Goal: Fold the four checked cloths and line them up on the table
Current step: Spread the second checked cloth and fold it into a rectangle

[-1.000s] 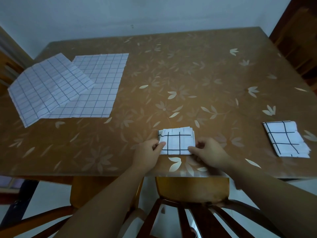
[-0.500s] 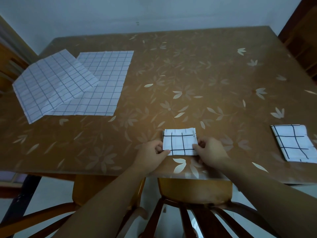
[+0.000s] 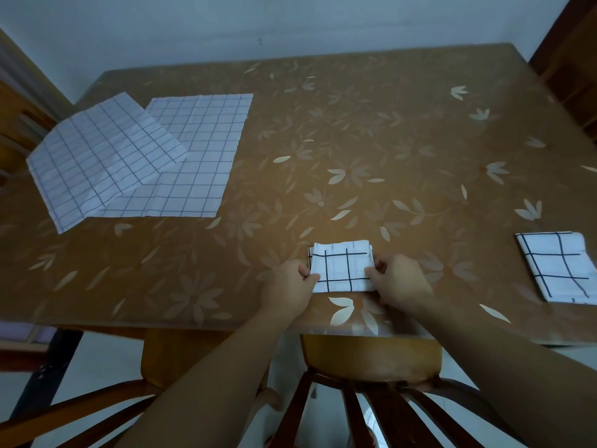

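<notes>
Small folded cloth (image 3: 341, 268) at tabletop (image 3: 355, 130) near edge, pinched at its sides by left hand (image 3: 288, 291) and right hand (image 3: 399, 281), fingers curled onto fabric.

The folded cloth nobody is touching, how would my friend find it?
Start at the brown flowered table and follow its near edge right. The folded cloth lies there alone, small with bold dark checks, unlike the one between both hands.
</notes>
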Available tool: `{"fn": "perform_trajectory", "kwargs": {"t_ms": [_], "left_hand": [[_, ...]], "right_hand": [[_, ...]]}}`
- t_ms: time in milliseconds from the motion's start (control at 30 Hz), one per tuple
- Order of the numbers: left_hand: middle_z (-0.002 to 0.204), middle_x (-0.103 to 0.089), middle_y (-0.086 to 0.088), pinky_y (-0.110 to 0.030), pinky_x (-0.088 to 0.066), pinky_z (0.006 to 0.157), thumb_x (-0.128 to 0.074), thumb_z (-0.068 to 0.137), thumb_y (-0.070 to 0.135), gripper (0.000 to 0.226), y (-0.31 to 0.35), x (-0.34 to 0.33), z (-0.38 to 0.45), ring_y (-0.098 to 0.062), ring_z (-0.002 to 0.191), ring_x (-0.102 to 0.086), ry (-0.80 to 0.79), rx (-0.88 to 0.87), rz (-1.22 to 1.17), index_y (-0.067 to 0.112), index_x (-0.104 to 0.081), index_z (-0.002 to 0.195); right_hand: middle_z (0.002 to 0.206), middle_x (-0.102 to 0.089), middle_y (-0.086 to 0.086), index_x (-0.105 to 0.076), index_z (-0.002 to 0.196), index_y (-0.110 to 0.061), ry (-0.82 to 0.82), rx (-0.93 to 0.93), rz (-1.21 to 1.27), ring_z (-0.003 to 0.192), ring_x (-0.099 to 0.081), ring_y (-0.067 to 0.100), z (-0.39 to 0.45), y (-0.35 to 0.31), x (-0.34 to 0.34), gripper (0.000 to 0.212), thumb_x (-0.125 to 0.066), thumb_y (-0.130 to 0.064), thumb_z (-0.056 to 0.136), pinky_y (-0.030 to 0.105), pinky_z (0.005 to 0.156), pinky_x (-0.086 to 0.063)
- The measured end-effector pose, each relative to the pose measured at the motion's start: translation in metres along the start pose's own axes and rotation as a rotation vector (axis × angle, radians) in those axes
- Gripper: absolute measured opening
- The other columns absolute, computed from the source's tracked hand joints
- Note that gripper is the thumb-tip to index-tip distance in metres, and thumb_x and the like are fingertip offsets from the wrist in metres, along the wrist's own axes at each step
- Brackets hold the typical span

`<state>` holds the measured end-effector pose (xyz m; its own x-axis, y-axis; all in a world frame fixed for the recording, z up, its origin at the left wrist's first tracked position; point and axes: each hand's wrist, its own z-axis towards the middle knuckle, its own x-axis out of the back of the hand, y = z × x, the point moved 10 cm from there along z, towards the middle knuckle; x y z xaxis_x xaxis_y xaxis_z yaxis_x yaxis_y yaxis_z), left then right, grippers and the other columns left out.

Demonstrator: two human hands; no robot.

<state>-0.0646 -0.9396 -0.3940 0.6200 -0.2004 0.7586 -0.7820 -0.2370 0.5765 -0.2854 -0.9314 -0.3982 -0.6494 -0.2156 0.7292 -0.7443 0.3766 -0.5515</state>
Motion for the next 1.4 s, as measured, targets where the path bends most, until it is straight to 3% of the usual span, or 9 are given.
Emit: {"fn": "perform_trajectory", "kwargs": {"t_ms": [200,367,700,800,933,1033,1133,1300,1400], "left_hand": [[0.101,-0.065,0.006,-0.034,-0.057,0.074,-0.06,0.093,0.035,0.025,0.006,0.001,-0.006,-0.016,0.09,-0.063,0.043,-0.084,0.049,0.03,-0.047,0.115],[0.12,-0.065,0.0,-0.037,-0.054,0.085,-0.045,0.1,0.036,0.043,0.016,-0.004,-0.01,-0.02,0.106,-0.061,0.047,-0.217,0.236,0.03,-0.039,0.143],[0.142,-0.04,0.0,-0.042,-0.029,0.105,-0.032,0.095,0.061,0.061,0.012,-0.012,-0.005,-0.023,0.128,-0.031,0.011,-0.476,0.652,0.03,-0.033,0.148],[0.153,-0.033,0.003,-0.051,-0.024,0.11,-0.027,0.09,0.062,0.065,0.016,-0.009,-0.008,-0.024,0.14,-0.019,0.057,-0.589,0.614,0.026,-0.045,0.142],[0.16,-0.016,0.013,-0.046,-0.002,0.118,-0.032,0.098,0.057,0.063,0.009,-0.02,-0.004,-0.014,0.148,0.0,-0.037,-0.568,0.568,0.027,-0.026,0.152],[0.161,-0.014,0.015,-0.045,-0.002,0.119,-0.032,0.098,0.056,0.063,0.006,-0.02,-0.003,-0.011,0.148,0.001,-0.052,-0.542,0.527,0.028,-0.022,0.153],[0.161,-0.012,0.017,-0.045,-0.002,0.119,-0.032,0.098,0.055,0.061,0.005,-0.021,-0.003,-0.01,0.148,0.001,-0.056,-0.535,0.516,0.029,-0.022,0.153],[0.16,-0.011,0.018,-0.044,0.001,0.119,-0.032,0.099,0.052,0.059,0.003,-0.021,-0.004,-0.008,0.148,0.002,-0.065,-0.524,0.479,0.03,-0.022,0.153],[0.16,-0.01,0.018,-0.044,0.003,0.118,-0.033,0.099,0.053,0.06,0.004,-0.021,-0.003,-0.009,0.148,0.002,-0.079,-0.513,0.481,0.03,-0.02,0.153]], "right_hand": [[0.071,-0.064,0.002,-0.056,0.073,-0.017,0.026,0.009,-0.03,0.067,-0.063,0.021,0.002,0.0,0.0,0.022,-0.057,-0.029,0.091,0.036,0.064,-0.053],[0.07,-0.062,0.0,-0.057,0.077,-0.018,0.038,0.04,-0.073,0.068,-0.061,0.018,0.006,-0.004,0.0,0.02,-0.056,-0.031,0.092,0.032,0.06,-0.048],[0.068,-0.056,-0.002,-0.048,0.075,-0.019,0.139,0.131,-0.242,0.061,-0.053,0.015,0.003,-0.013,0.004,0.025,-0.044,-0.031,0.096,0.027,0.047,-0.03],[0.073,-0.057,-0.001,-0.049,0.083,-0.018,0.135,0.138,-0.315,0.065,-0.054,0.019,0.001,-0.015,0.002,0.025,-0.038,-0.034,0.099,0.03,0.052,-0.035],[0.086,-0.048,-0.003,-0.043,0.097,-0.019,0.222,0.189,-0.372,0.074,-0.054,0.021,-0.008,-0.017,0.007,0.022,-0.038,-0.04,0.098,0.033,0.062,-0.042],[0.077,-0.049,-0.002,-0.048,0.083,-0.019,0.434,0.537,-0.576,0.067,-0.052,0.022,-0.036,-0.057,-0.007,0.025,-0.04,-0.04,0.094,0.031,0.063,-0.031],[0.063,-0.056,0.0,-0.053,0.066,-0.02,0.402,0.786,-0.678,0.056,-0.053,0.025,-0.053,-0.084,-0.051,0.03,-0.041,-0.034,0.089,0.032,0.06,-0.033],[0.058,-0.056,0.001,-0.054,0.06,-0.018,0.377,0.754,-0.768,0.049,-0.053,0.024,-0.042,-0.089,-0.061,0.028,-0.038,-0.029,0.081,0.032,0.056,-0.04],[0.059,-0.058,0.0,-0.055,0.063,-0.02,0.295,0.69,-0.833,0.05,-0.054,0.024,-0.034,-0.069,-0.048,0.014,-0.06,-0.026,0.075,0.032,0.058,-0.037]]}}
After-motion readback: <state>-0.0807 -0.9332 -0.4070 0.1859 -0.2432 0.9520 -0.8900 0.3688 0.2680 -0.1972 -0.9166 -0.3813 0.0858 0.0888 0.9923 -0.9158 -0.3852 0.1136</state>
